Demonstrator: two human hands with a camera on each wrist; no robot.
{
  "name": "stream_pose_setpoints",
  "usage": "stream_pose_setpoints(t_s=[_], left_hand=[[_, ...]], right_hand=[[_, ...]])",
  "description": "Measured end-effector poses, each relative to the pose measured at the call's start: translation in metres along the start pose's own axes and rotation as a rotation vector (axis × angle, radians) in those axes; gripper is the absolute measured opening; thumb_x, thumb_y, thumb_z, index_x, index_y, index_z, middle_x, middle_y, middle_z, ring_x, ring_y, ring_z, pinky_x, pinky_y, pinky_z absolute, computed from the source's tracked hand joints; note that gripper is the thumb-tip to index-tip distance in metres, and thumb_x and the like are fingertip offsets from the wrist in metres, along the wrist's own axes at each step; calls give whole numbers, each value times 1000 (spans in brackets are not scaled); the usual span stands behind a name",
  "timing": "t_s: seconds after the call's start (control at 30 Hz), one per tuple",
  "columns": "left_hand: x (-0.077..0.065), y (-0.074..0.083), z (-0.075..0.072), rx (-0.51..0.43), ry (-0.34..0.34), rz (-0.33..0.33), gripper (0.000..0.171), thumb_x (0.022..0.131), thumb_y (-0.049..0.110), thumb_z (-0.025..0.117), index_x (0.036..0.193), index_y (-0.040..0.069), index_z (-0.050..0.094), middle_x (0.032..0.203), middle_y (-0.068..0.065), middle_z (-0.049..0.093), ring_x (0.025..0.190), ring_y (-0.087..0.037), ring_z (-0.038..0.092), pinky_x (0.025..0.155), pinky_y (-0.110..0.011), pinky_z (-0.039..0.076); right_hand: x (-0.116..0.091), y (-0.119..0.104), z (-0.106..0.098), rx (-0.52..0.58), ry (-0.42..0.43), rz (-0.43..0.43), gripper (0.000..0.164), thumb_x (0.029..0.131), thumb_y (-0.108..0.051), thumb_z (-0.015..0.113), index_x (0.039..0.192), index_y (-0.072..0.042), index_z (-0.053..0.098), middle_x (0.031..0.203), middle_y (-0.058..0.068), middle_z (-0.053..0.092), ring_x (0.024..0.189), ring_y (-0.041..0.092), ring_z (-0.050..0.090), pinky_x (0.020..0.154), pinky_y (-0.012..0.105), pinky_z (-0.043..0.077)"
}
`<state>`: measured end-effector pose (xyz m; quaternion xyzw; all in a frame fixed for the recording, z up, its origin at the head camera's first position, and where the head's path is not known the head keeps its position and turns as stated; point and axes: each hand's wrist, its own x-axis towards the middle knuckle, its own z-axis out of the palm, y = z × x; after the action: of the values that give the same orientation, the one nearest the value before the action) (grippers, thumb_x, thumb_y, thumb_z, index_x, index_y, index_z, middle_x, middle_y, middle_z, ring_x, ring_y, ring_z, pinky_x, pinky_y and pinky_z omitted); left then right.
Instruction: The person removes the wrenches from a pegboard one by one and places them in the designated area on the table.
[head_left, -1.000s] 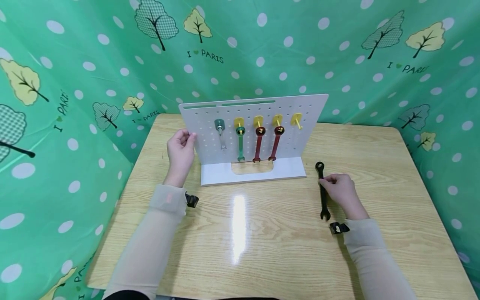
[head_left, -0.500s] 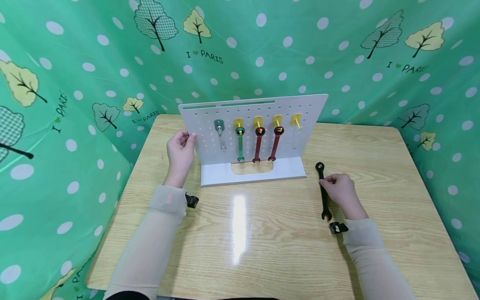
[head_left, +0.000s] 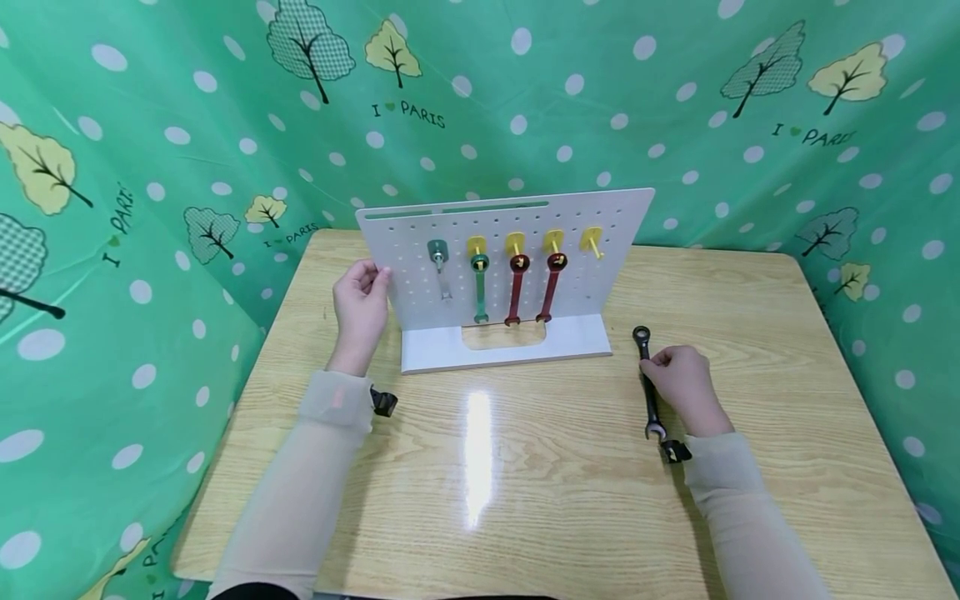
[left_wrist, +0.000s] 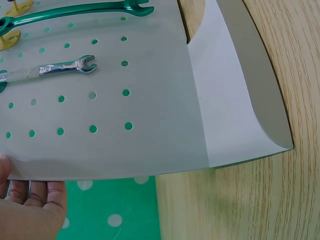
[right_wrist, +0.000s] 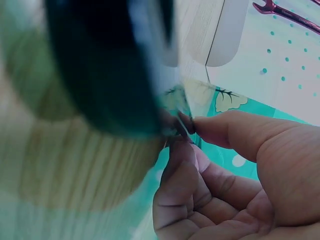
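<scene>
At the left side of the white pegboard (head_left: 412, 304), my left hand (head_left: 358, 317) grips its edge, thumb in front and fingers behind, as the left wrist view shows the hand (left_wrist: 35, 212) too. My right hand (head_left: 684, 387) pinches a black combination wrench (head_left: 650, 404) mid-shaft between thumb and fingers, right of the board. The wrench's ring end points away from me and its open end lies near the wrist strap. In the right wrist view the wrench (right_wrist: 105, 65) looms large and blurred. Whether it touches the table cannot be told.
On pegs hang a silver wrench (head_left: 442, 275), a green wrench (head_left: 481, 292) and two red wrenches, the nearer-middle red wrench (head_left: 516, 292) and another red wrench (head_left: 551, 287). A yellow peg (head_left: 593, 243) at right bears nothing. Green patterned cloth (head_left: 517, 100) surrounds the wooden table (head_left: 570, 467).
The wrench in my right hand has turned slightly, its open end swinging right toward the wrist and its faces now catching light. My left hand stays on the pegboard's edge.
</scene>
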<state>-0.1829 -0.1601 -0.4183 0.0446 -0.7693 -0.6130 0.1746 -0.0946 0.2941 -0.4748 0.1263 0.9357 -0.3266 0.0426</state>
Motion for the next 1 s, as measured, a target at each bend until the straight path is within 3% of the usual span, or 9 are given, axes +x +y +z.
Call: stream_pose_setpoints(t_s=[0.27,0.7,1.0], left_hand=[[0,0,0,-4,-1,7,18,103,11,63,111,-5,67,104,-17,70,92,-21,65,81,-26,54],[0,2,-1,1,-6,13,18,103,10,62,110,-5,67,103,-17,71,92,-23,66,81,-27,55],[0,1,0,-7,-5,27,18,102,7,62,110,-9,66,103,-21,71,92,-27,66,78,-24,53]], right_hand=[[-4,-3,-2,-36,-8,-4,22,96,-16,66,85,3,68,79,12,64,70,27,55,57,33,45],[-3,2,0,-54,22,-71,24,98,-18,67,88,4,69,79,13,65,67,26,55,58,35,45],[-4,4,0,-51,4,-52,24,99,-19,65,91,4,68,80,13,65,67,26,55,57,35,46]])
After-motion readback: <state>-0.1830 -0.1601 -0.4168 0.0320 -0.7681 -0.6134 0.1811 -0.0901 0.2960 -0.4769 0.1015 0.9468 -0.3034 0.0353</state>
